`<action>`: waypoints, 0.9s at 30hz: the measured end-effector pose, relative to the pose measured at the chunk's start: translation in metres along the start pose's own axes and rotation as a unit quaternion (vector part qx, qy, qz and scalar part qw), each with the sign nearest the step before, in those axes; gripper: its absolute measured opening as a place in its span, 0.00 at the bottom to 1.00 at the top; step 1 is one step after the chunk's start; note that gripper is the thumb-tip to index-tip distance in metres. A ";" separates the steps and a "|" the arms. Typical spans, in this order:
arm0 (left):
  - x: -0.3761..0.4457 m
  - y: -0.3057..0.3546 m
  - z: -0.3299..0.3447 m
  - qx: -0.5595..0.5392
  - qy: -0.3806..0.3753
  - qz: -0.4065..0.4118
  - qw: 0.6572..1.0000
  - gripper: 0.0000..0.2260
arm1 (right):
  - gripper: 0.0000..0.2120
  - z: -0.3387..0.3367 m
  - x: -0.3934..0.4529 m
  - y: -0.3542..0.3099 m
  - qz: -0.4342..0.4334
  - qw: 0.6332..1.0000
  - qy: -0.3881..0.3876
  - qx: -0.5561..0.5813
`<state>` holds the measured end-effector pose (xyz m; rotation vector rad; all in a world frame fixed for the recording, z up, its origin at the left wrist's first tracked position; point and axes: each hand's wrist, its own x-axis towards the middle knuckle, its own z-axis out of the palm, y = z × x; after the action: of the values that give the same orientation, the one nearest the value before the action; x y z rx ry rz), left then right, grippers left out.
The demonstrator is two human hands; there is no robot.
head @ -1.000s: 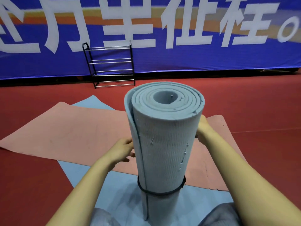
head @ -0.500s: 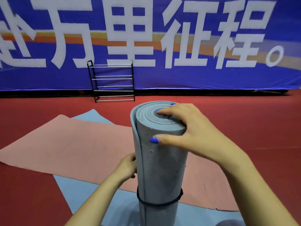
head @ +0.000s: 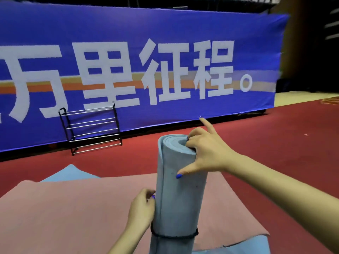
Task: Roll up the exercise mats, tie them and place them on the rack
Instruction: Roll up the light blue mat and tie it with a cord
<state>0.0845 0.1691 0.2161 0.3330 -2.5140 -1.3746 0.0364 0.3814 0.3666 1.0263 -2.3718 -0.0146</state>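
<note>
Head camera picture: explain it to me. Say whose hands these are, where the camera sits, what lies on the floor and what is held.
There is no machine here. A person wears a camera on the head, so you look forward and down at their own two bare arms.

The right hand grips the top end of a rolled grey mat that stands upright, with fingers hooked into the hollow middle. The left hand holds the roll's side lower down. A black tie circles the roll near its bottom.

On the red floor lie a flat pink mat and, under it, a blue mat. Farther off, an empty black rack stands before a blue banner.
</note>
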 end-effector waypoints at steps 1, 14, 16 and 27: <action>-0.003 0.017 0.008 0.004 -0.018 0.021 1.000 0.09 | 0.43 -0.002 -0.014 0.020 0.064 0.998 0.007 0.003; -0.116 0.170 0.122 0.078 -0.306 0.310 0.897 0.07 | 0.34 -0.135 -0.305 0.162 0.511 0.774 0.284 -0.244; -0.131 0.178 0.138 0.170 -0.370 0.347 0.845 0.07 | 0.31 -0.125 -0.351 0.151 0.473 0.778 0.291 -0.295; -0.156 0.163 0.167 0.264 -0.514 0.319 0.751 0.14 | 0.09 0.062 -0.564 0.002 0.252 0.918 -0.191 -0.238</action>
<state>0.1640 0.4366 0.2494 -1.4765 -3.2408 -0.5347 0.3189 0.7526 0.0427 0.1757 -2.7120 -0.6205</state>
